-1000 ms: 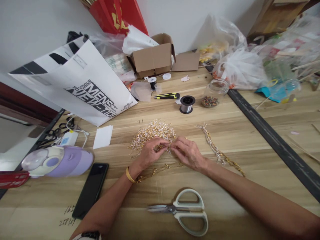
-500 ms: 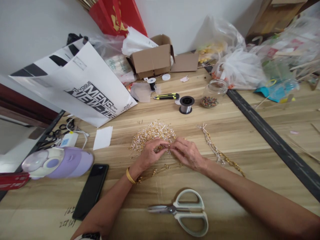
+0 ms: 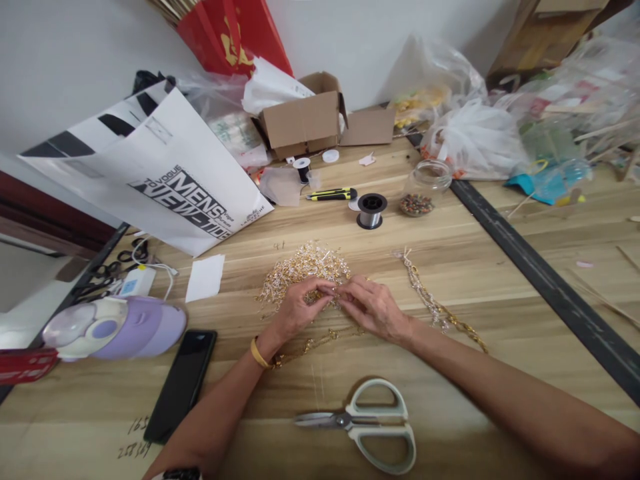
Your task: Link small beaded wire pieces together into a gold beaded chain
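My left hand and my right hand meet at the fingertips, both pinched closed. What lies between them is too small to make out. Just behind the fingers spreads a pile of small gold and clear pieces, partly hidden by my left hand. A gold chain lies on the wooden table below both hands, running from near my left wrist toward my right hand. Right of my right hand lies another strand of gold and clear links.
Scissors with white handles lie in front. A black phone and a purple bottle are at left. Behind the pile are a wire spool, a yellow-black cutter, a jar of beads and a cardboard box.
My fingertips have shifted very slightly where they meet. The camera view has moved a little; the things on the table stay in place.
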Motion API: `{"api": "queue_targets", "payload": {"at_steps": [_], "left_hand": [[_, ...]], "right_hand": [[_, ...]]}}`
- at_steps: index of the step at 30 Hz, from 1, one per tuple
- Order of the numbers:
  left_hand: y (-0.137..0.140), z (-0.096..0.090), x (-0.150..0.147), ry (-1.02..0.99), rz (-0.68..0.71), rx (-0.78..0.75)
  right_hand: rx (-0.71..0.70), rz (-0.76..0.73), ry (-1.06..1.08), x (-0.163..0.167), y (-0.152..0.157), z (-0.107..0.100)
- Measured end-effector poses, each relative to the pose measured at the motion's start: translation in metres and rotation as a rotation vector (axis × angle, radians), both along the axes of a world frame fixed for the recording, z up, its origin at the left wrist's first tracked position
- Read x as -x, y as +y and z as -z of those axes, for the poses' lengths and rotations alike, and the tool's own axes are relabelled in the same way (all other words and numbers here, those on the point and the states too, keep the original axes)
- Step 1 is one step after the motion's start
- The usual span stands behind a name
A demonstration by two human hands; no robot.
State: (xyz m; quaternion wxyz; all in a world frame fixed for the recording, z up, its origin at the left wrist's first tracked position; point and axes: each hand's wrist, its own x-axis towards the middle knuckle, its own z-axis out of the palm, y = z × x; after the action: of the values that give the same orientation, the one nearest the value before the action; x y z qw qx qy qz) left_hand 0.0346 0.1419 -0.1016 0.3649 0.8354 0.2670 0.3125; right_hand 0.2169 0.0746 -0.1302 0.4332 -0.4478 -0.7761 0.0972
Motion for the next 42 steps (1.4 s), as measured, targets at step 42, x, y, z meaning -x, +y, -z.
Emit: {"api": "queue_targets", "payload": {"at_steps": [42], "left_hand": [[-0.0054, -0.0060, 0.0010, 0.043, -0.040, -0.009]], "right_hand": [[0.066, -0.035, -0.008, 0.0010, -0.0015, -0.0001]]}}
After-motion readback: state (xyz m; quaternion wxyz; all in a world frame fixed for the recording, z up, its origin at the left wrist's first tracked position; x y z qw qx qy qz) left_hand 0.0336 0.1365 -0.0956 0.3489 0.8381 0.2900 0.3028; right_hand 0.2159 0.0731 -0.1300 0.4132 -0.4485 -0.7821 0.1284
